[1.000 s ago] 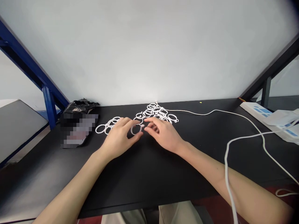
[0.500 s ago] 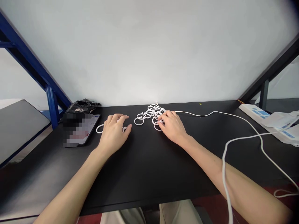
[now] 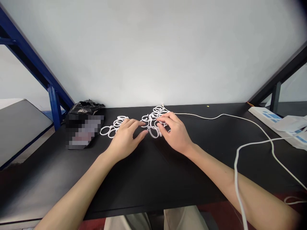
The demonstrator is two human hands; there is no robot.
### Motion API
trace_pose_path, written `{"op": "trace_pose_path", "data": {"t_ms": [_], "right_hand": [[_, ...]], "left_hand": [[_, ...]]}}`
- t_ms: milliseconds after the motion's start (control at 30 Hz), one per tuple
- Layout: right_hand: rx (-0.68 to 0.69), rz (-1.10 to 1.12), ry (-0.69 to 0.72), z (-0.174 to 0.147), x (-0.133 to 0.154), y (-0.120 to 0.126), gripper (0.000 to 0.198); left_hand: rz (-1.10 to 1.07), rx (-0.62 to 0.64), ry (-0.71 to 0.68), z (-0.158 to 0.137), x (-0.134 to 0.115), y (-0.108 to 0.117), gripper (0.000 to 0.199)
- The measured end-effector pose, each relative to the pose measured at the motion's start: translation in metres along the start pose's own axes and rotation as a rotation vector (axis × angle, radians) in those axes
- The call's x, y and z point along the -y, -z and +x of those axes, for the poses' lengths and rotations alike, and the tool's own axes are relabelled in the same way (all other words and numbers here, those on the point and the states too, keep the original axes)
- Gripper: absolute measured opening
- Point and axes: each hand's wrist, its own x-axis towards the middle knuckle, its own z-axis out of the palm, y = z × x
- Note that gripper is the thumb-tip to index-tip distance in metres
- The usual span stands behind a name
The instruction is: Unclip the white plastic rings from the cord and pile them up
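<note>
in the head view, a blurred white ring (image 3: 154, 137) is seen between the left hand (image 3: 125, 139), its thumb and fingers held apart, and the right hand (image 3: 177, 134), whose grip cannot be told, near more white rings (image 3: 156, 114).

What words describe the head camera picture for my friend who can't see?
A person's left hand and right hand face each other over a black table, a blurry white ring between them. More white rings lie in heaps nearby, and a white cable trails right.
</note>
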Motion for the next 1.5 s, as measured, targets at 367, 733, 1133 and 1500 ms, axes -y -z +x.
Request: {"op": "trace_pose_path", "data": {"t_ms": [367, 733, 1133, 1500], "right_hand": [[0.149, 0.247, -0.034, -0.010, 0.011, -0.008, 0.027], [0.154, 0.215, -0.015, -0.009, 0.014, -0.008, 0.026], [0.106, 0.201, -0.027, -0.008, 0.011, -0.010, 0.019], [-0.053, 0.308, 0.029, -0.006, 0.014, -0.011, 0.010]], "left_hand": [[-0.166, 0.136, 0.049, -0.002, -0.004, -0.004, 0.021], [-0.148, 0.127, 0.005, 0.001, -0.004, -0.009, 0.019], [-0.112, 0.001, 0.187, 0.000, -0.001, -0.001, 0.026], [-0.135, 0.057, 0.077, -0.002, -0.005, -0.004, 0.027]]}}
